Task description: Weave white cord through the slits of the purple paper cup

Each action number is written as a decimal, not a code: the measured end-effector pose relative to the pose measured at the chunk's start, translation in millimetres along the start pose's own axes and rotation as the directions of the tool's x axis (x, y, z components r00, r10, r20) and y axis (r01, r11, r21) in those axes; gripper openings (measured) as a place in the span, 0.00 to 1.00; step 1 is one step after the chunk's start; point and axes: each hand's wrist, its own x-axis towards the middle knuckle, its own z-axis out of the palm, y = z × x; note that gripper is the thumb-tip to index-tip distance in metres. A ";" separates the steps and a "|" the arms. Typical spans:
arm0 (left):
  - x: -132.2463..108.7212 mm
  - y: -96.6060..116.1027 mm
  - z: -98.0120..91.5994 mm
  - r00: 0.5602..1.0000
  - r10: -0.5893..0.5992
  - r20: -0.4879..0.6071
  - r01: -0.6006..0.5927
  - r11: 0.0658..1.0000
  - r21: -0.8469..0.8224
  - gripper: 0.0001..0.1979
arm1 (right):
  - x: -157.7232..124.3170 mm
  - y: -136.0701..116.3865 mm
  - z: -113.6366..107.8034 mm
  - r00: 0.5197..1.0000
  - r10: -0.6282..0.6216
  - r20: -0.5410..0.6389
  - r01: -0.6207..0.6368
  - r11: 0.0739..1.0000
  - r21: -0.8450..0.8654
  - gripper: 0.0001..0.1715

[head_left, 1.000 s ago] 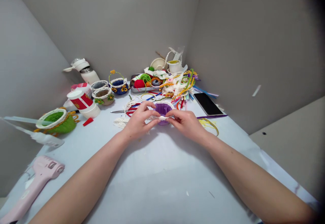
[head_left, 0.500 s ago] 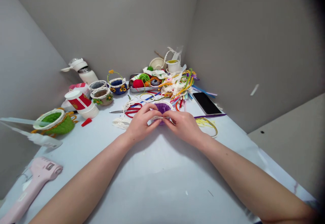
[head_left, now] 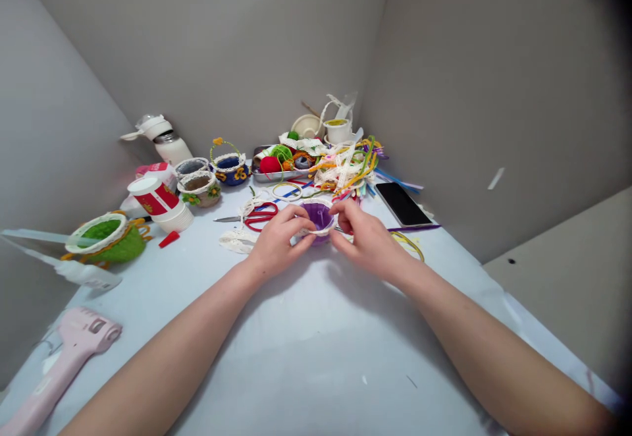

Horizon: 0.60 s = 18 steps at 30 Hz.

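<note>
A small purple basket (head_left: 320,214) with white lace trim round its rim stands on the table in front of me. My left hand (head_left: 285,237) pinches the near left part of that rim between thumb and fingers. At the basket's right side is my right hand (head_left: 363,238), its thumb and fingers parted, with nothing visible between them. Left of the basket, close to my left hand, lie red-handled scissors (head_left: 261,215) and a bundle of white lace (head_left: 237,242).
A pink glue gun (head_left: 81,340) lies at the near left. Finished baskets, including a green one (head_left: 118,242), and paper cups (head_left: 160,205) stand on the left. Behind are a metal tray (head_left: 279,176) of yarn and a heap of coloured strips (head_left: 348,166). A phone (head_left: 402,204) lies right.
My right hand has let go of the near rim and moved right, its fingers spreading apart. My left hand keeps its pinch on the rim, and more of the purple inside shows.
</note>
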 end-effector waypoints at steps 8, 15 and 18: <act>-3.3 -0.8 2.3 0.996 0.084 -0.033 -0.082 0.995 0.056 0.04 | 16.1 4.5 -26.8 0.952 -0.302 0.042 0.304 0.950 -0.074 0.15; -9.8 -1.8 2.3 0.975 0.223 0.003 -0.219 0.953 0.208 0.04 | 13.6 9.9 -23.2 0.917 -0.389 0.088 0.397 0.907 -0.137 0.16; -11.0 -1.3 2.4 0.971 0.238 0.003 -0.233 0.947 0.220 0.04 | 13.0 9.6 -22.0 0.904 -0.404 0.138 0.422 0.895 -0.145 0.15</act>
